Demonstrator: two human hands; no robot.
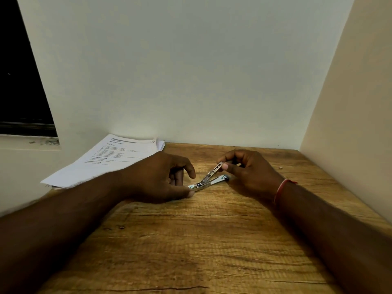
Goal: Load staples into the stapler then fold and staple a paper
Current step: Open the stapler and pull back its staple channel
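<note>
Two bare hands work an opened stapler (209, 181) on a wooden table (191, 240) set into the corner of a room. The stapler lies in the far middle of the tabletop, running from near-left to far-right. Its base is flat on the wood and its upper arm is swung up at an angle.

The left hand (161, 179) is closed on the stapler's near-left hinge end, with the thumb tip pressed to it and the fingers curled above. The right hand (250, 172) pinches the tip of the raised arm between thumb and fingers, just above the far-right end of the base. A red thread (281, 188) circles the right wrist.

A stack of printed papers (118, 158) sits at the far left corner of the table, close to the back wall (191, 71) and just beyond the left hand. It is apart from the stapler.

The back wall meets the table's far edge a little way beyond both hands. A side wall (350, 102) runs along the right edge, near the right forearm. A dark window (21, 71) opens at far left, above the papers. Between the two forearms, a broad stretch of bare wood runs from the stapler towards the table's near side.
</note>
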